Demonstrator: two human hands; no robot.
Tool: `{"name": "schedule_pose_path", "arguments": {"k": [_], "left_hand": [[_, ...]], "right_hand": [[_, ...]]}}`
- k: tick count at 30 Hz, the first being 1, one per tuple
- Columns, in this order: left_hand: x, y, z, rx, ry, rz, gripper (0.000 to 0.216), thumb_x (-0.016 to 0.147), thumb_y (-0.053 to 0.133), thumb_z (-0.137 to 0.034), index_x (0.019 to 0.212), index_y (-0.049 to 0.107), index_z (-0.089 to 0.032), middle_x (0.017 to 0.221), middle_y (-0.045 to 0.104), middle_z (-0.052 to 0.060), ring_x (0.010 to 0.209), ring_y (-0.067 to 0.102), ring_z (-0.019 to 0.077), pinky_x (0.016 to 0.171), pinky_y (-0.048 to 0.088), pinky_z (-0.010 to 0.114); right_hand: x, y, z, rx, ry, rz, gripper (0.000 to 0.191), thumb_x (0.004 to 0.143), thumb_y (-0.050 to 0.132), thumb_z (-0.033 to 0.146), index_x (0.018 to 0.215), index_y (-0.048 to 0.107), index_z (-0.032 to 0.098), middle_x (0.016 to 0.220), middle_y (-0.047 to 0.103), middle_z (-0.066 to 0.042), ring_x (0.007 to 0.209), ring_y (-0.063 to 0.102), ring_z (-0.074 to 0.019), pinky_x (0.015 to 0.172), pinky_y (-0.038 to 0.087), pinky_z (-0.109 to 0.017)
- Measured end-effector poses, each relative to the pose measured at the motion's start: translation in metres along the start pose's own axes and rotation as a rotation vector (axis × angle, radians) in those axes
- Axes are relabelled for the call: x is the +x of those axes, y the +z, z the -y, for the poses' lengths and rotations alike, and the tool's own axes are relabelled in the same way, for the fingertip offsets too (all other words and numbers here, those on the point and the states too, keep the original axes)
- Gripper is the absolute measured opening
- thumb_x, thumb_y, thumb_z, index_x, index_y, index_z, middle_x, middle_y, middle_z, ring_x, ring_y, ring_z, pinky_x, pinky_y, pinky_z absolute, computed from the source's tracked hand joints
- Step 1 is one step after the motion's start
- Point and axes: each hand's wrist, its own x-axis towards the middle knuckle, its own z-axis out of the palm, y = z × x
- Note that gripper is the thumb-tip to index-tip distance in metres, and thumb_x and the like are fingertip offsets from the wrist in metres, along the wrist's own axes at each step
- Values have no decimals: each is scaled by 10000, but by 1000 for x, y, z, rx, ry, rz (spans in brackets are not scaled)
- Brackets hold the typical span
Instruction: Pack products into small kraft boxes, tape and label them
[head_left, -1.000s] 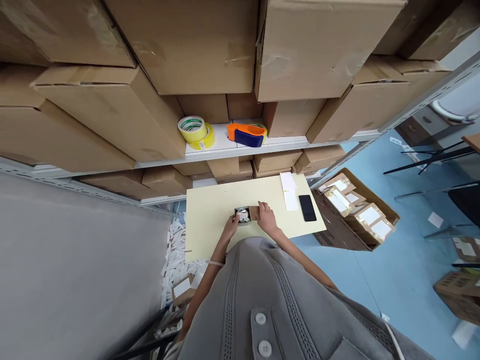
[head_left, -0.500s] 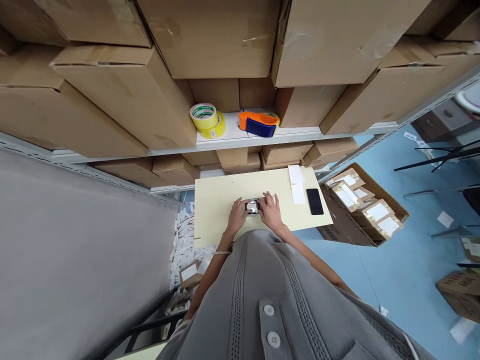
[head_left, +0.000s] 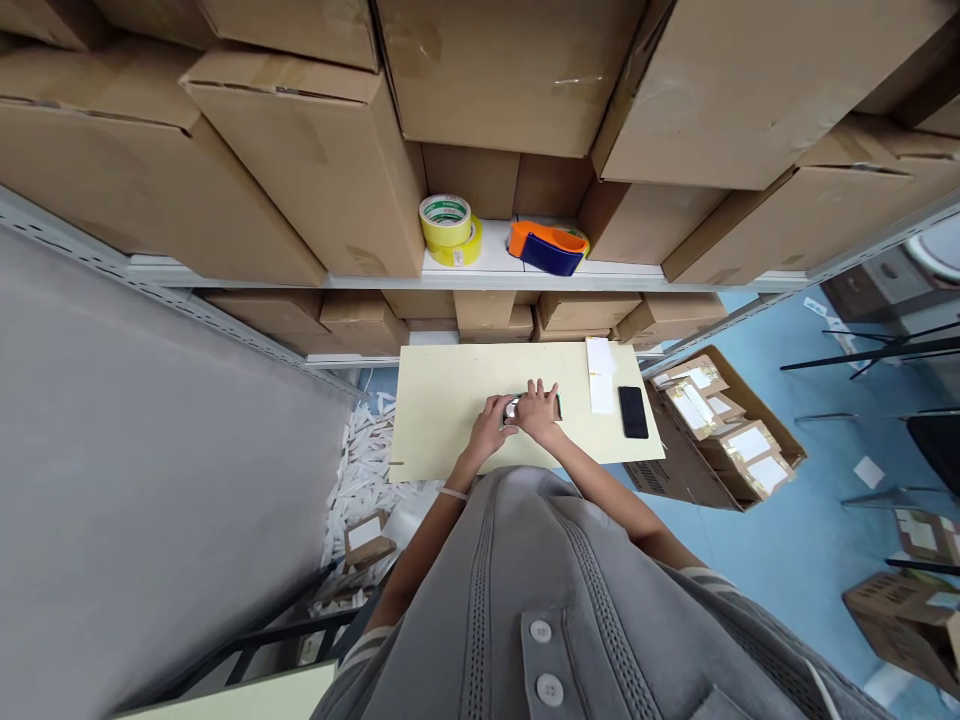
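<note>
View from above, looking down at a person in a grey buttoned top standing at a pale yellow tabletop (head_left: 442, 400). Both hands meet near the tabletop's middle on a small box (head_left: 556, 405) w/ a shiny silver item (head_left: 512, 408) inside. Left hand (head_left: 493, 427) cups the box's left end, fingers curled against it. Right hand (head_left: 538, 410) lies flat over the top, fingers spread & pressing down, not gripping. To do this well, prob. best to keep the left hand bracing while the right presses evenly, so the box doesn't skid. Room: bare surface to the left; to the right, white paper slips (head_left: 600, 373) & a black phone (head_left: 633, 411) near the edge. Shelf (head_left: 495, 262) behind holds yellow tape rolls (head_left: 448, 226) & an orange-blue tape dispenser (head_left: 549, 247).
</note>
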Motion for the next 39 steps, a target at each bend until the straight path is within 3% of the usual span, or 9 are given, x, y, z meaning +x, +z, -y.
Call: {"name": "schedule_pose_path", "arguments": {"k": [5,8,15,20,24,30,32,35,39], "left_hand": [[6,9,1,-1,89,-65,782,705,732,-129,1387,363,-230,1418,394,155,1363,398,298,1067,399,461],[7,13,2,29,80,-70,750,715,725,-162,1370,363,-205,1352,441,164,1305,450,308,1027,425,457],[5,12,9,56,74,-85,690,706,750,-252,1303,406,-212,1268,502,122,1204,522,288,962,456,414],[10,6,7,133,37,-106,619,744,721,-292,1289,434,-230,1237,527,104,1187,536,290,947,457,402],[17,-4,0,176,18,-142,673,715,751,-269,1310,438,-256,1280,518,103,1220,518,306,985,442,413],[36,-53,9,171,-145,-375,700,729,742,-230,1340,400,-250,1314,480,104,1248,494,293,1011,448,413],[44,-74,17,172,-209,-482,734,737,745,-249,1362,361,-242,1347,446,116,1275,467,292,1004,456,416],[56,-100,32,196,-276,-590,767,732,755,-267,1367,326,-237,1365,421,135,1297,441,302,982,470,435],[65,-115,47,203,-320,-597,752,722,758,-250,1342,333,-244,1351,433,147,1292,451,301,969,472,428]], "right_hand": [[-4,4,5,37,-23,-60,460,786,679,262,1198,633,61,1436,437,-272,1373,340,-398,1116,135,-636],[-13,8,2,83,-70,-157,395,779,635,171,1158,632,60,1459,415,-261,1355,375,-359,1107,235,-552],[-33,2,-12,327,-129,-345,277,711,692,225,967,640,134,1434,468,-200,1203,508,-327,1077,339,-471],[-48,-27,-24,664,-106,-483,368,680,697,281,1017,602,168,1425,470,-165,1134,571,-283,932,485,-394],[-74,-62,-43,894,-107,-669,418,677,687,318,1058,593,171,1307,553,-162,1124,570,-273,895,506,-377],[-104,-92,-84,995,32,-870,435,714,650,410,1077,575,182,997,636,-46,778,577,-157,737,521,-304],[-99,-84,-94,972,119,-880,424,695,664,438,1018,574,180,889,616,-17,730,572,-151,692,505,-282],[-82,-50,-97,946,217,-786,467,662,684,470,1004,558,179,880,630,-36,735,604,-180,664,495,-285],[-66,9,-90,876,236,-582,459,697,634,456,1060,536,194,983,667,-91,851,647,-237,726,506,-329]]}}
